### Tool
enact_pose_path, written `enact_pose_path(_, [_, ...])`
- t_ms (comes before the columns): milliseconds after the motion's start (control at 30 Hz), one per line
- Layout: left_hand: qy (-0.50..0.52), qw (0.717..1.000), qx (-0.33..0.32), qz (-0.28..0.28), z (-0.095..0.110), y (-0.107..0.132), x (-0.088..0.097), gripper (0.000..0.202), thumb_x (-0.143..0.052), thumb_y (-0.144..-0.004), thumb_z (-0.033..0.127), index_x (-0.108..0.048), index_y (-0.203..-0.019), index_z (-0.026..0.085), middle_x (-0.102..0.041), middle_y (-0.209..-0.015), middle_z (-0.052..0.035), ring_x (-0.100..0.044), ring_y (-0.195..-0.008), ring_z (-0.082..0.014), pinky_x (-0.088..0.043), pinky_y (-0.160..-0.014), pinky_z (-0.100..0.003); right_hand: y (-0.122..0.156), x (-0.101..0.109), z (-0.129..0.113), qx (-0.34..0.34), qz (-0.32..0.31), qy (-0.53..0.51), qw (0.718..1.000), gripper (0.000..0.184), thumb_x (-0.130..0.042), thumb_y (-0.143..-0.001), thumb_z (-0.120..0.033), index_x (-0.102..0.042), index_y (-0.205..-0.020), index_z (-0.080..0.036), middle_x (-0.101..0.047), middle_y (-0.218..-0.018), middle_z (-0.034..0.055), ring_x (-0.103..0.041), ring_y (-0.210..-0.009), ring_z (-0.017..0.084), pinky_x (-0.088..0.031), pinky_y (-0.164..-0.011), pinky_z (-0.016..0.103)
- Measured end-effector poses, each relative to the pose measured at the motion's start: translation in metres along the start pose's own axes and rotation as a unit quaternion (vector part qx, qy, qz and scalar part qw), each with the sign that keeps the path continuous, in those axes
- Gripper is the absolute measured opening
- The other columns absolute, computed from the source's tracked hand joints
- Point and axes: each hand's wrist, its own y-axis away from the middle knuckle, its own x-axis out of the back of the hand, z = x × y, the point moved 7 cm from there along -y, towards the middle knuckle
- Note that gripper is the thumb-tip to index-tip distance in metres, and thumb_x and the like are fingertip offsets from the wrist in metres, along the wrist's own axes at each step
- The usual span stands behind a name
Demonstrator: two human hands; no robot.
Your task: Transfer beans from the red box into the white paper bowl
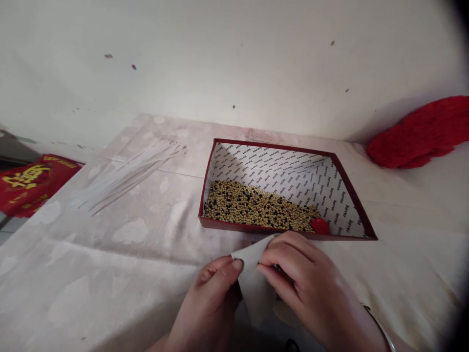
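My left hand [216,288] pinches the left edge of a thin white sheet [252,278], paper or cloth, between thumb and fingers. My right hand [311,278] grips the same sheet's top right part, thumb pressed toward the index finger. The sheet hangs between the hands; its lower part is in shadow, so I cannot tell whether it is a flat piece or a pouch. Just beyond the hands sits a red box [351,195] with a printed white lining. Many small yellow and black grains or beads [256,208] fill its near left side, and a red round object [320,226] lies in its near right part.
Long thin white strips [135,171] lie in a bundle on the pale patterned tablecloth [132,232], left of the box. A red fluffy item [417,134] rests at the right by the wall. A red bag with yellow lettering [32,183] is beyond the table's left edge.
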Motion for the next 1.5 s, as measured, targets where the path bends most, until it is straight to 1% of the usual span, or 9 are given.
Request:
enact_pose_path(200, [0.002,1.000,-0.003,0.007,0.002,0.000,-0.001,0.016,-0.063,-0.074,0.024,-0.059,-0.060,0.015,-0.054,-0.054,0.0024,-0.048,-0.054,-0.0097,-0.042,-0.067,-0.025,0.002,0.001,-0.011,0.058,0.036,0.031,0.997,0.022,-0.047,-0.084,-0.014,-0.059,-0.067,-0.019,-0.054,-0.064,0.0014,-0.049,-0.063,0.017,-0.038,-0.056,0.030])
enact_pose_path(367, [0.001,1.000,0.002,0.000,0.002,0.001,-0.004,0.019,-0.060,-0.077,0.024,-0.059,-0.060,0.015,-0.057,-0.056,0.0009,-0.049,-0.056,-0.0107,-0.042,-0.067,-0.025,0.003,0.005,-0.004,0.025,0.054,0.019,0.998,0.016,-0.050,-0.083,-0.012,-0.060,-0.071,-0.017,-0.056,-0.072,0.0019,-0.049,-0.068,0.016,-0.039,-0.061,0.031])
enact_pose_path(500, [0.010,1.000,0.007,0.011,0.000,0.001,-0.001,0.019,-0.063,-0.074,0.023,-0.059,-0.058,0.015,-0.057,-0.056,0.0010,-0.049,-0.057,-0.0101,-0.041,-0.066,-0.024,0.003,0.004,-0.011,0.052,0.073,0.031,0.995,0.017,-0.051,-0.082,-0.011,-0.060,-0.070,-0.018,-0.057,-0.070,0.0015,-0.049,-0.067,0.017,-0.039,-0.061,0.032])
enact_pose_path(700, [0.014,1.000,0.009,-0.023,-0.001,0.000,-0.004,0.019,-0.062,-0.075,0.023,-0.058,-0.058,0.015,-0.058,-0.058,0.0005,-0.049,-0.056,-0.0096,-0.040,-0.063,-0.024,0.000,0.005,-0.006,0.030,0.074,0.005,0.997,0.015,-0.052,-0.083,-0.013,-0.060,-0.071,-0.018,-0.056,-0.071,0.0019,-0.050,-0.068,0.017,-0.039,-0.061,0.032])
enact_pose_path(967, [0.019,1.000,0.009,-0.001,-0.001,-0.001,-0.001,0.019,-0.064,-0.073,0.022,-0.058,-0.057,0.015,-0.055,-0.055,0.0014,-0.049,-0.056,-0.0092,-0.038,-0.054,-0.020,0.006,-0.001,-0.003,0.033,0.075,-0.013,0.997,0.010,-0.054,-0.083,-0.015,-0.062,-0.079,-0.020,-0.059,-0.077,0.0021,-0.052,-0.073,0.018,-0.041,-0.066,0.033])
enact_pose_path(1167, [0.018,1.000,0.007,-0.006,0.000,-0.001,-0.003,0.014,-0.063,-0.075,0.021,-0.062,-0.062,0.015,-0.057,-0.056,0.0012,-0.051,-0.058,-0.0092,-0.041,-0.058,-0.020,0.006,0.003,-0.003,0.043,0.094,-0.023,0.994,0.009,-0.056,-0.082,-0.014,-0.063,-0.079,-0.019,-0.060,-0.077,0.0014,-0.053,-0.074,0.016,-0.042,-0.068,0.032])
enact_pose_path(1267, [0.020,1.000,0.005,-0.011,0.000,-0.002,-0.003,0.016,-0.062,-0.075,0.021,-0.061,-0.060,0.015,-0.059,-0.060,0.0002,-0.052,-0.059,-0.0094,-0.042,-0.061,-0.021,0.007,0.004,-0.005,0.056,0.110,-0.005,0.992,0.010,-0.056,-0.082,-0.013,-0.063,-0.079,-0.019,-0.061,-0.075,0.0014,-0.053,-0.072,0.016,-0.042,-0.067,0.031])
enact_pose_path(1400, [0.028,1.000,0.004,-0.002,0.001,0.000,-0.001,0.019,-0.062,-0.075,0.020,-0.060,-0.057,0.015,-0.056,-0.055,0.0019,-0.051,-0.057,-0.0086,-0.043,-0.064,-0.021,0.011,0.002,-0.010,0.080,0.115,0.022,0.990,0.014,-0.053,-0.082,-0.013,-0.064,-0.077,-0.019,-0.060,-0.069,0.0013,-0.052,-0.068,0.017,-0.042,-0.064,0.032])
enact_pose_path(1500, [0.021,1.000,0.000,-0.011,0.001,0.001,-0.002,0.014,-0.062,-0.075,0.022,-0.064,-0.064,0.015,-0.057,-0.055,0.0009,-0.052,-0.057,-0.0103,-0.044,-0.066,-0.023,0.015,0.004,-0.006,0.080,0.115,0.025,0.990,0.014,-0.053,-0.082,-0.013,-0.064,-0.076,-0.019,-0.059,-0.069,0.0013,-0.053,-0.067,0.016,-0.043,-0.065,0.031])
